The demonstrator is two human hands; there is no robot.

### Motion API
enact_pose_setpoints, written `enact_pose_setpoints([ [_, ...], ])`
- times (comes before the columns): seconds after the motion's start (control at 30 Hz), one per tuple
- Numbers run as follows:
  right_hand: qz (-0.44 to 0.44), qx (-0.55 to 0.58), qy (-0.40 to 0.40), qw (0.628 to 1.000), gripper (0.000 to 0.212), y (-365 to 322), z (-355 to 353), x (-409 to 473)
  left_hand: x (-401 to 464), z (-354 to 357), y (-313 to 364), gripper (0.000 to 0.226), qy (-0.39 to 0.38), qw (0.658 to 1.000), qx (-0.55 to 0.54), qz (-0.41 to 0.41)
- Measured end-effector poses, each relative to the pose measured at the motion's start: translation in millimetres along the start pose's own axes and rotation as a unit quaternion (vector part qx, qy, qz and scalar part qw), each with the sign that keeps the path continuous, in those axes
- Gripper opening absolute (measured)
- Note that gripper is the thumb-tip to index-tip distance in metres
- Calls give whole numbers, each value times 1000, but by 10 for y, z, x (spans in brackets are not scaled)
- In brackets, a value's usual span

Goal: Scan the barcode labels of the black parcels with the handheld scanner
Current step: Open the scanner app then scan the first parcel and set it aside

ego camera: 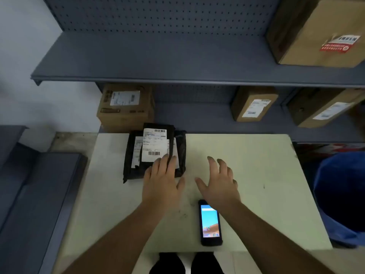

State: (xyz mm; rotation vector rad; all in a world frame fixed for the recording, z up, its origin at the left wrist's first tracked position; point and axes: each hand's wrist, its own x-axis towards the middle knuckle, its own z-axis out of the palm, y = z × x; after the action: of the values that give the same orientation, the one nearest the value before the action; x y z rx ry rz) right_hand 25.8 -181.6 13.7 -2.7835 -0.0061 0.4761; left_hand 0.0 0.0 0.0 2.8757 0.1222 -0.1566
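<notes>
Where the pale rectangular bench (246,165) meets the grey metal shelving (177,62), a stack of black plastic parcels (155,153) lies at the far left of the benchtop, the top one face up with a white barcode label (155,145). Brown cardboard boxes: one on the upper shelf at far right (320,32), three on the lower shelf behind the bench, each with a white label; contents not visible. A blue bin (341,196) stands right of the bench; the inside cannot be made out. The black handheld scanner (210,223) lies flat on the near part of the bench, screen lit and facing up, partly under the right wrist and untouched by either hand. Left hand (162,180) is palm down, fingers extended, fingertips resting on the near edge of the top parcel and the lower corner of its label; no grasp closed on it. Right hand (219,182) is spread wide, palm down, above bare bench just right of the parcels, holding nothing. Both forearms are bare and reach forward from the near edge.
</notes>
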Motion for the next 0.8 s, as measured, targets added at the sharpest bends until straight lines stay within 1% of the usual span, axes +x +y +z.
enact_pose_setpoints([
  [0.03,8,5,-19,1000,83,26,52,-10,-11,42,-17,72,-25,1000,-5,-7],
  [0.13,24,11,-51,998,83,119,223,-69,-84,201,-89,75,-43,999,8,-25],
  [0.27,43,26,-90,995,84,230,472,-165,-202,412,-133,75,-96,995,11,-39],
  [0.37,61,28,-101,993,84,324,635,-230,-307,545,-166,76,-120,992,8,-49],
  [0.6,136,40,-128,982,87,526,956,-321,-493,774,-242,73,-183,981,9,-71],
  [0.8,204,74,-134,967,84,613,1199,-330,-702,948,-301,73,-221,973,11,-65],
])
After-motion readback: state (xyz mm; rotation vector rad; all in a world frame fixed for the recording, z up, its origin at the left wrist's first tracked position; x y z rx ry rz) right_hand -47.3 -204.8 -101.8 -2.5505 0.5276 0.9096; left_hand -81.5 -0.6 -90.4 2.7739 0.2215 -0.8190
